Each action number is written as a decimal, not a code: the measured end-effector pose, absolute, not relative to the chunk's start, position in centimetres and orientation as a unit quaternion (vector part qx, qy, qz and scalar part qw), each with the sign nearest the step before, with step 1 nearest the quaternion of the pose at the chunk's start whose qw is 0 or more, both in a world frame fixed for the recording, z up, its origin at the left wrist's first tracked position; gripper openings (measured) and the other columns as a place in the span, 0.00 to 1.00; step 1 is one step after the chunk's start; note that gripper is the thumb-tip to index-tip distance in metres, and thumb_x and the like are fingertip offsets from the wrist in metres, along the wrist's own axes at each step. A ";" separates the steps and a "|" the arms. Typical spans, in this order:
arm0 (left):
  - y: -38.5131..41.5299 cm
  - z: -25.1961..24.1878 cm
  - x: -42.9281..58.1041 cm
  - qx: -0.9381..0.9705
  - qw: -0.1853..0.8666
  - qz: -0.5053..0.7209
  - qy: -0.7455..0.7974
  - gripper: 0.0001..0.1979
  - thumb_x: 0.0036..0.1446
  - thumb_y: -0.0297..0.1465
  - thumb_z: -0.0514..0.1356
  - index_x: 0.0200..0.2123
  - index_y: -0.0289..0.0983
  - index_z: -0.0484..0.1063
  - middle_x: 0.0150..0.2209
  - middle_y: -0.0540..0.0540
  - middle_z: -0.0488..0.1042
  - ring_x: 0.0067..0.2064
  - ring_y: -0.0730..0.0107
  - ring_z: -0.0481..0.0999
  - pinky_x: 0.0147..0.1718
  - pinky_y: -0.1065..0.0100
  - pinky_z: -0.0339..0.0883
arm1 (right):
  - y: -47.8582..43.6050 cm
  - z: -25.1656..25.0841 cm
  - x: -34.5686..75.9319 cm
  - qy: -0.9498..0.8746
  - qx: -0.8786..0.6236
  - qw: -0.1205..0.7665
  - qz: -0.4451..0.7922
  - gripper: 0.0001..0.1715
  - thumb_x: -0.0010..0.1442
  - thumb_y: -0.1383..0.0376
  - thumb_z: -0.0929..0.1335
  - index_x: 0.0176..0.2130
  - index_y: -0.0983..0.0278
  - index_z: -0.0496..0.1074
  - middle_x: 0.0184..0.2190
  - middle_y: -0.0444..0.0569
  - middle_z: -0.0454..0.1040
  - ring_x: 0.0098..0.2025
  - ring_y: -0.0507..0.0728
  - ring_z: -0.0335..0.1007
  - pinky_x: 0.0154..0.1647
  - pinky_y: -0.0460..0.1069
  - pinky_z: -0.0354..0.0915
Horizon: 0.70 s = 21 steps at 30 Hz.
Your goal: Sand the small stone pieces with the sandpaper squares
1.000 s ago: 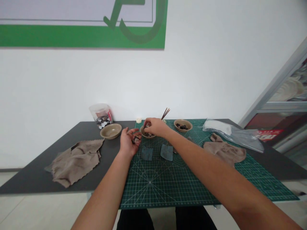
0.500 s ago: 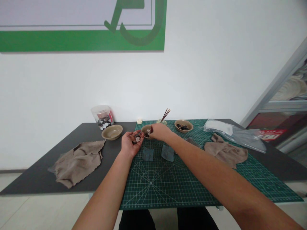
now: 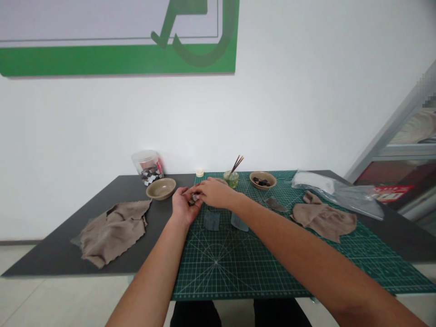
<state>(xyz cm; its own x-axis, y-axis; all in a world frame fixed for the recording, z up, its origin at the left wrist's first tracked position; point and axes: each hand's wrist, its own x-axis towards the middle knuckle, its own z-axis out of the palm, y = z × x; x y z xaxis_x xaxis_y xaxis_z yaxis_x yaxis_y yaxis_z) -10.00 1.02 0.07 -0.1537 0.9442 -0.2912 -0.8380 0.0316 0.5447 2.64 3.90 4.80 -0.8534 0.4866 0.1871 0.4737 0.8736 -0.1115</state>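
Note:
My left hand (image 3: 184,206) is turned palm up, its fingers curled round several small dark and pale pieces (image 3: 193,198) that look like stones or chips. Over that palm my right hand (image 3: 215,193) reaches across, fingertips pinched together at the pieces; what they grip is hidden. Just behind the right hand, a small tan bowl (image 3: 223,180) shows only its rim. Below the hands, two blue-grey translucent squares (image 3: 211,220) lie on the green cutting mat (image 3: 218,277), one partly covered by my right forearm.
Left are an empty tan bowl (image 3: 161,189), a clear jar of black and white pieces (image 3: 148,167) and a brown cloth (image 3: 114,231). Right are a bowl of dark pieces (image 3: 263,180), a glass jar with sticks (image 3: 232,179), another cloth (image 3: 322,217) and a plastic bag (image 3: 340,190).
My right hand has moved left from the middle bowl to my left palm. My left hand has stayed nearly in place with the small pieces.

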 end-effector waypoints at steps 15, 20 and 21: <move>0.5 0.7 -9.6 0.091 0.661 0.670 0.325 0.17 0.62 0.36 0.44 0.37 0.31 0.68 0.25 0.41 0.71 0.22 0.66 0.70 0.16 0.70 0.60 | 5.0 4.4 3.2 -0.970 -0.200 0.103 0.087 0.20 0.60 0.70 0.66 0.52 0.60 0.74 0.50 0.51 0.75 0.51 0.57 0.70 0.54 0.50 0.60; 0.8 0.3 -9.9 0.083 0.660 0.674 0.320 0.18 0.63 0.36 0.42 0.37 0.31 0.67 0.24 0.42 0.70 0.20 0.68 0.68 0.16 0.71 0.61 | 4.7 4.8 3.4 -0.961 -0.223 0.125 0.102 0.17 0.60 0.69 0.66 0.48 0.61 0.77 0.47 0.51 0.77 0.48 0.57 0.71 0.51 0.50 0.62; 0.9 0.2 -9.9 0.078 0.659 0.677 0.317 0.18 0.63 0.36 0.43 0.37 0.31 0.67 0.24 0.42 0.70 0.20 0.69 0.68 0.16 0.71 0.62 | 4.6 4.8 3.4 -0.958 -0.226 0.136 0.111 0.17 0.60 0.69 0.66 0.48 0.61 0.77 0.47 0.50 0.77 0.48 0.56 0.72 0.51 0.50 0.62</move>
